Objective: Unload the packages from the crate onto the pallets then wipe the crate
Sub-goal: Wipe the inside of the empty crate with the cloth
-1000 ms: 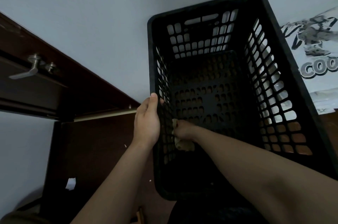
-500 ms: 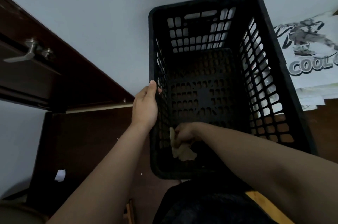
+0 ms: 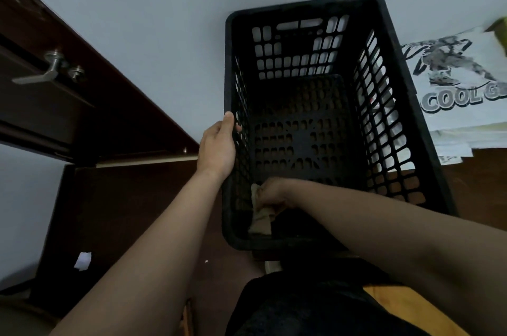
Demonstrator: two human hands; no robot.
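A door handle (image 3: 41, 72) shows far left. The left hand (image 3: 218, 147) grips the left rim of the crate (image 3: 301, 6), fingers curled over it, just where it was a second ago. The crate stands before the person, its far end toward the pale wall. Inside, the right hand (image 3: 270, 194) bunches a cloth (image 3: 260, 221) in curled fingers at the near left corner, closer to the near end than a second ago. The cloth seems to press the side wall, though shadow blurs it. A printed sheet (image 3: 452, 94) lies just right of the crate.
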